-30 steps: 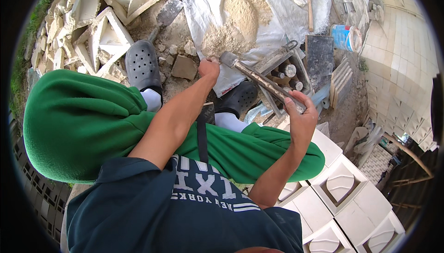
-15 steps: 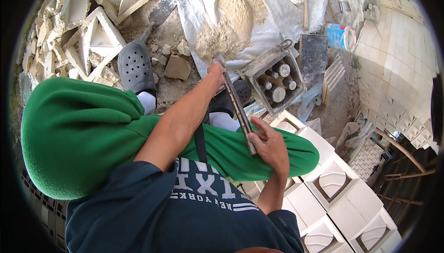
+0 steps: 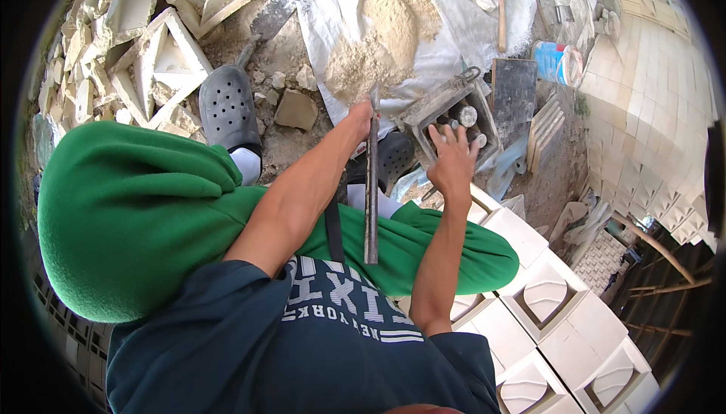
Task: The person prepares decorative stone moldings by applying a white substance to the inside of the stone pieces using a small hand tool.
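My left hand (image 3: pixel 361 117) is closed around the upper part of a long, narrow, dark metal bar (image 3: pixel 371 202). The bar points down across my green-clad leg, its top end beside a pale powder heap (image 3: pixel 363 70). Over a grey metal mould box (image 3: pixel 429 105) my right hand (image 3: pixel 452 158) reaches with fingers spread. Inside the box stand several round grey cylinders (image 3: pixel 467 117), some covered by that hand. The fingertips are at the cylinders; whether they touch is unclear.
A white sheet (image 3: pixel 476 28) lies under the powder, with a hammer (image 3: pixel 502 17) on its right. Broken cast pieces (image 3: pixel 162 66) pile up at left. A blue-and-white bucket (image 3: pixel 556 62), dark plate (image 3: pixel 513 89) and stacked slats (image 3: pixel 544 130) stand right; pale patterned blocks (image 3: pixel 548 297) are nearer.
My right hand has let go of the bar's lower end and moved up to the mould box. The bar has swung from slanting to nearly straight, still in my left hand.
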The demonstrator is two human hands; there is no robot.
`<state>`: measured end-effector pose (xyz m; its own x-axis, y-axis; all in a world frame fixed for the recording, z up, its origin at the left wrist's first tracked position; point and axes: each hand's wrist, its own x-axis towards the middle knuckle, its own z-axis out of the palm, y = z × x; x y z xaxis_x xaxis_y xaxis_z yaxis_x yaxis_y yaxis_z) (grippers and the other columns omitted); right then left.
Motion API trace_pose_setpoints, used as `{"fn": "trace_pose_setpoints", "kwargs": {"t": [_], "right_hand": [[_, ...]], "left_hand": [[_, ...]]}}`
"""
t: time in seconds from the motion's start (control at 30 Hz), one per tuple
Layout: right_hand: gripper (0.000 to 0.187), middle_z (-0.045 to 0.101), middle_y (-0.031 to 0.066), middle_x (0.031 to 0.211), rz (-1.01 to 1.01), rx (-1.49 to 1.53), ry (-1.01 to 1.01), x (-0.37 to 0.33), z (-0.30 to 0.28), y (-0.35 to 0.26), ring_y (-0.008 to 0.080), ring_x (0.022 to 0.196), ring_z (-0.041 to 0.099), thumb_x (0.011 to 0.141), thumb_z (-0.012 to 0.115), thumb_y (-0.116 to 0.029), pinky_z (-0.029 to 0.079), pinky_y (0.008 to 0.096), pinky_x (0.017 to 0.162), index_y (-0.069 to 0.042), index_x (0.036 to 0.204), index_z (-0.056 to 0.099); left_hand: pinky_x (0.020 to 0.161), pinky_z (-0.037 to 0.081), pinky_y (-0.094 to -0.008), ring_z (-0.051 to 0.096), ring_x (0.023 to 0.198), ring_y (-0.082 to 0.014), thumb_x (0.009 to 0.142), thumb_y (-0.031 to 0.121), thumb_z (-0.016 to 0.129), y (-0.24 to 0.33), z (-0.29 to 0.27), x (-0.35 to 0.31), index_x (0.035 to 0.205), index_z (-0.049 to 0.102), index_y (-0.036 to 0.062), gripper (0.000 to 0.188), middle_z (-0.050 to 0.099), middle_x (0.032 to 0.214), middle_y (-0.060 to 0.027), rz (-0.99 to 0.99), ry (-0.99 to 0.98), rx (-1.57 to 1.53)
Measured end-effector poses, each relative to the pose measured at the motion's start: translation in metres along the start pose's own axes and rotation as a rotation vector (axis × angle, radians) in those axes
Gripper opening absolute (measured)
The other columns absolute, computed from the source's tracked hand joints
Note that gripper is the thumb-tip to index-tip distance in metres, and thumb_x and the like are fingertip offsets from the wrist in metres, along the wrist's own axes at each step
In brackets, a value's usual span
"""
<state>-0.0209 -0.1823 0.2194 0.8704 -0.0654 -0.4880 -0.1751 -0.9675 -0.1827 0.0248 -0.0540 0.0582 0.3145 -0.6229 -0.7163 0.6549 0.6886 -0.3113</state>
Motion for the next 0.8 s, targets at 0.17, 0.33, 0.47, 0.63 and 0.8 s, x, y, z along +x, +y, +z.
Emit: {"fn": "trace_pose_setpoints", "kwargs": {"t": [0.17,0.33,0.47,0.63,0.8], "right_hand": [[0.085,0.035,0.0214,0.136,-0.287,0.133,-0.238,-0.022,0.025,-0.011,0.0339,0.128,0.032,0.067,0.070,-0.011,0.026,0.0359,0.106,-0.009,0.139,0.024],[0.109,0.025,0.0219,0.141,-0.439,0.213,-0.013,-0.059,0.045,-0.030,0.0387,0.126,0.031,0.058,0.081,-0.021,0.027,0.0476,0.103,-0.009,0.140,0.010],[0.039,0.055,0.0185,0.103,-0.770,0.459,0.373,-0.050,0.035,-0.053,0.0330,0.102,0.053,0.079,0.062,-0.030,0.036,0.0497,0.096,-0.003,0.103,0.047],[0.021,0.041,0.0039,0.059,-0.642,1.019,0.596,0.006,0.006,-0.062,0.0151,0.059,0.043,0.085,0.040,-0.009,0.047,0.0380,0.070,-0.003,0.065,0.042],[0.024,0.051,0.0059,0.063,-0.286,1.219,0.556,0.068,0.003,-0.058,0.0146,0.060,0.049,0.084,0.052,-0.016,0.044,0.0292,0.063,0.000,0.066,0.049]], "left_hand": [[0.027,0.033,-0.0138,0.039,0.033,-0.0033,0.098,0.032,0.024,0.003,-0.025,0.057,0.104,0.052,0.0046,0.040,0.054,0.059,-0.0030,0.141,0.097,0.329],[0.028,0.039,-0.0153,0.040,0.034,-0.0029,0.098,0.026,0.023,0.010,-0.013,0.072,0.096,0.052,0.0038,0.037,0.050,0.055,-0.0025,0.078,-0.123,0.143],[0.042,0.042,-0.0311,0.047,0.053,-0.0165,0.095,0.026,0.036,0.005,-0.046,0.135,0.091,0.051,0.0022,0.029,0.048,0.069,-0.0080,0.108,0.115,-0.104],[0.067,0.048,-0.0400,0.054,0.075,-0.0242,0.090,0.016,0.037,-0.031,-0.008,0.072,0.103,0.052,-0.0003,0.026,0.052,0.090,-0.0146,0.213,0.205,0.211],[0.095,0.034,-0.0426,0.042,0.113,-0.0347,0.080,0.017,0.052,-0.046,0.018,-0.017,0.119,0.046,-0.0009,0.043,0.044,0.119,-0.0232,1.437,0.168,1.380]]}}
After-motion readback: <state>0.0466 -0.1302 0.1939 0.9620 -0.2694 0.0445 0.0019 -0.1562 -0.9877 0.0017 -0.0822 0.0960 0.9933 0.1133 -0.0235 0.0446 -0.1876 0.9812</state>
